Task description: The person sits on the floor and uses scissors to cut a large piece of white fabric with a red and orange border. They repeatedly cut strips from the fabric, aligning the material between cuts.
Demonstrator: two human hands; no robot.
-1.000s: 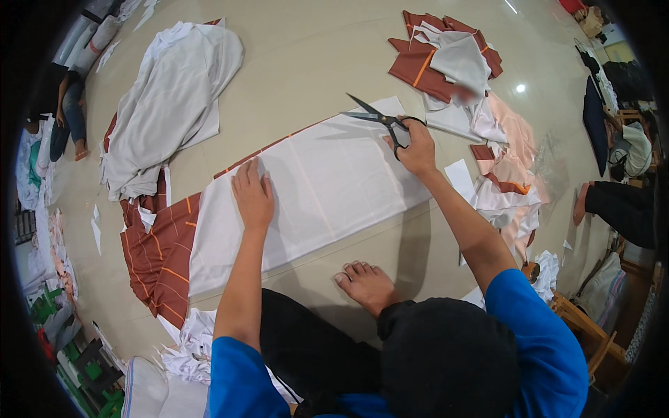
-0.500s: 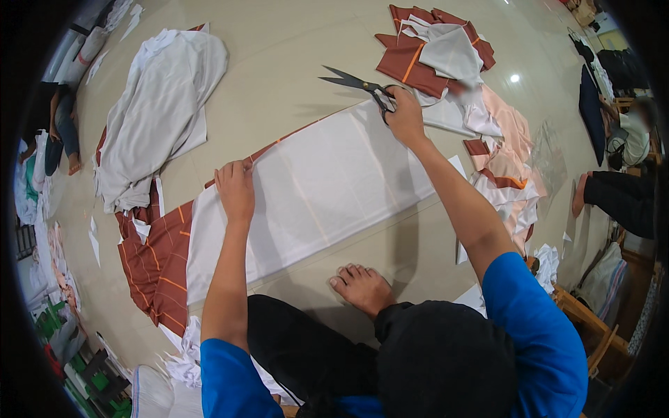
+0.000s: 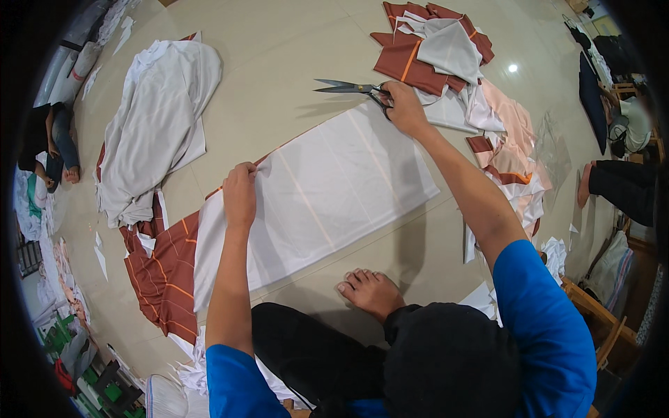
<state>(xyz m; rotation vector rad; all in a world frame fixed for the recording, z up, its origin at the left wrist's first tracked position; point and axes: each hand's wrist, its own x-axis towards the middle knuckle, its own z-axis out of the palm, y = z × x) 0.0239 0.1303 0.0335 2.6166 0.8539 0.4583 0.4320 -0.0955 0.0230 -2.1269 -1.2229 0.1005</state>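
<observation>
While your right hand [image 3: 406, 106] wraps fingers round scissors [image 3: 348, 88] at one o'clock, your left hand [image 3: 240, 197], at nine, bends fingers on white cloth [image 3: 334, 184], pinch unclear.

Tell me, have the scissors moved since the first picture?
Yes. The scissors, in the person's right hand, have moved farther from the person's body, closer to the brown-and-pale cloth pile.

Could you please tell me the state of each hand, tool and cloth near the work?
Scissors, blades slightly apart
Right hand, gripping the scissors' handles
White cloth, spread mostly flat
Left hand, fingers bent at the white cloth's far edge
Brown striped cloth, rumpled
Pale grey cloth, loosely heaped
Peach cloth, crumpled
</observation>
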